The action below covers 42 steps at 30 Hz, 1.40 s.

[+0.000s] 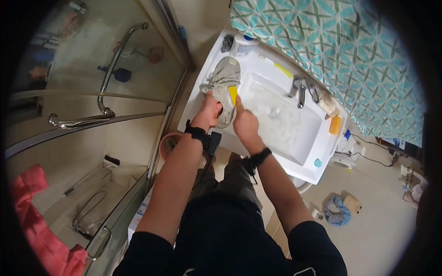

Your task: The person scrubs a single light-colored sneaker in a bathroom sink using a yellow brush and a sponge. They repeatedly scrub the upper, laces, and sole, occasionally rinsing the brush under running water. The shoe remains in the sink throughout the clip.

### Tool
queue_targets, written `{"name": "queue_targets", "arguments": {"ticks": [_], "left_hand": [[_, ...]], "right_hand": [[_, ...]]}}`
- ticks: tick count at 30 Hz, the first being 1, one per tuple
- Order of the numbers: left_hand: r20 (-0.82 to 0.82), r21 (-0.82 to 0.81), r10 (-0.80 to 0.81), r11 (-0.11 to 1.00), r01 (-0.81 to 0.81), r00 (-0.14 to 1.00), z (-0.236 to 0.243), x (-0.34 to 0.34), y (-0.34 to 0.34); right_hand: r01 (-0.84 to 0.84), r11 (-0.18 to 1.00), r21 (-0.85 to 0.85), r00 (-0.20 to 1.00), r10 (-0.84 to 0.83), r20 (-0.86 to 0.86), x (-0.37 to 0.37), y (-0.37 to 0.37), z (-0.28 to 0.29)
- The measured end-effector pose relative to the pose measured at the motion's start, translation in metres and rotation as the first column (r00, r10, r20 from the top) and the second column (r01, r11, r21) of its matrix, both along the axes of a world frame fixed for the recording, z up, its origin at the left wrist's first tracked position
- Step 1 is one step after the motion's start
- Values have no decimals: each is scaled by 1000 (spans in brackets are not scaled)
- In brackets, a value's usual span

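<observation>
A light grey lace-up sneaker (226,73) lies on the left ledge of a white sink (317,162), toe toward the far side. My left hand (209,112) is closed around the sneaker's ankle opening, its fingers partly inside the shoe. My right hand (246,125) holds a small yellow brush-like piece (233,94) against the right side of the sneaker, index finger stretched along it. The underside of the yellow piece is hidden. Cloudy, foamy water (271,119) stands in the basin just right of the shoe.
A chrome faucet (300,92) rises at the basin's far right. An orange soap bar (335,124) sits on the right rim. A white tub (244,45) stands at the far left corner. A patterned curtain (331,60) hangs behind; a glass shower door (138,78) is on the left.
</observation>
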<state>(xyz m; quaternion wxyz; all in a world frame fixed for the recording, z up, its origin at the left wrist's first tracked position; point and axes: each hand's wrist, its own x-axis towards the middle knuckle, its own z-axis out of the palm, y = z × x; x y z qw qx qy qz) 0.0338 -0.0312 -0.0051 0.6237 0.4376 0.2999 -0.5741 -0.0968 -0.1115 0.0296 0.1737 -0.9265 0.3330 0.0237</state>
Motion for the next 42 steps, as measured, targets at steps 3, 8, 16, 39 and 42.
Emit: {"name": "queue_targets", "arguments": {"ticks": [3,8,16,39,42], "left_hand": [[81,135,-188,975,176,979,-7,6,8],[78,111,-220,971,210,972,-30,8,12],[140,179,-168,974,142,976,-9,1,3],[67,106,4,994,-11,998,-10,-9,5],[25,32,50,998,-51,998,-8,-9,8]], "right_hand": [[38,998,-43,999,-37,30,31,-28,-10],[-87,989,117,995,93,-44,20,-25,-7],[32,999,31,996,-35,77,46,-40,-8],[56,968,244,978,-102,180,25,-29,-12],[41,966,253,971,-98,217,36,-36,-15]]}}
